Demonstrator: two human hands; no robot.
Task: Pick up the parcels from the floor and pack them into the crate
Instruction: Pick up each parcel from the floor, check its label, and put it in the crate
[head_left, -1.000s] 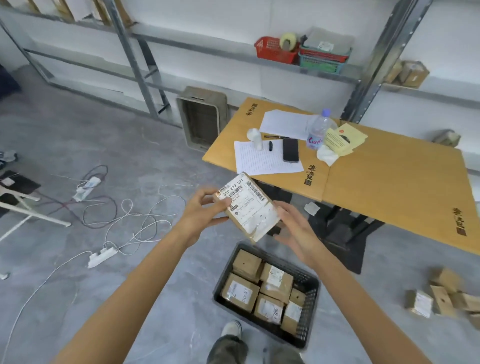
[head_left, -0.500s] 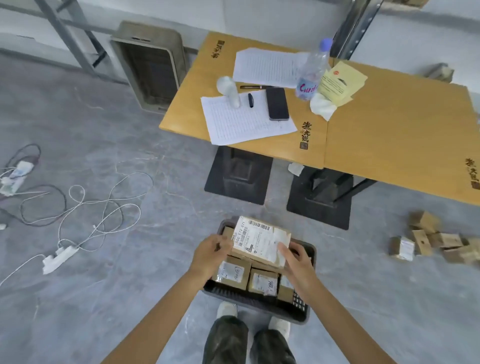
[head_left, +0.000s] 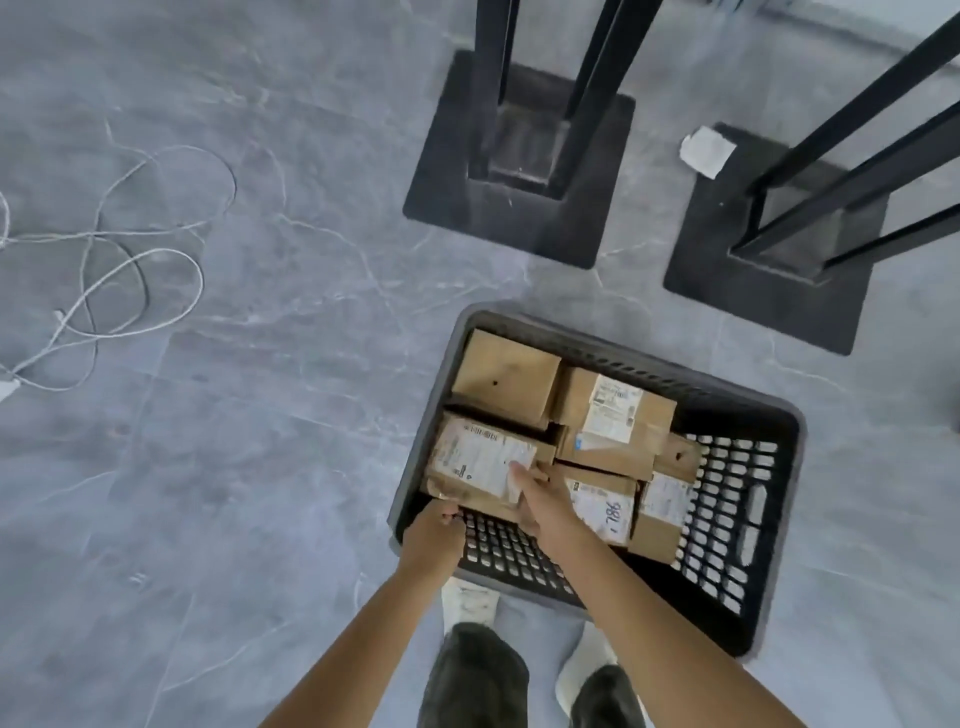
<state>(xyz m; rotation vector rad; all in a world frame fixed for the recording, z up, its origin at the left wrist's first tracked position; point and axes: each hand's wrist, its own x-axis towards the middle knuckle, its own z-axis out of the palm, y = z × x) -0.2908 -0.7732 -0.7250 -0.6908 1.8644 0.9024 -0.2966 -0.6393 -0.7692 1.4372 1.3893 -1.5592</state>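
One labelled parcel (head_left: 478, 457) gripped by left hand (head_left: 434, 530) and right hand (head_left: 540, 504), near-left crate (head_left: 727, 493) corner; open room rightward

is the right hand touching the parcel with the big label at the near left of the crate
Touching. The head view shows the right hand with fingertips lying on the white label of the parcel, no gap, inside the crate.

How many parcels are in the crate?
6: plain parcel, far left; labelled parcel beside it; small parcel further right; held parcel, near left, gripped by left hand and right hand; numbered parcel and end parcel, near middle. Others may hide underneath.
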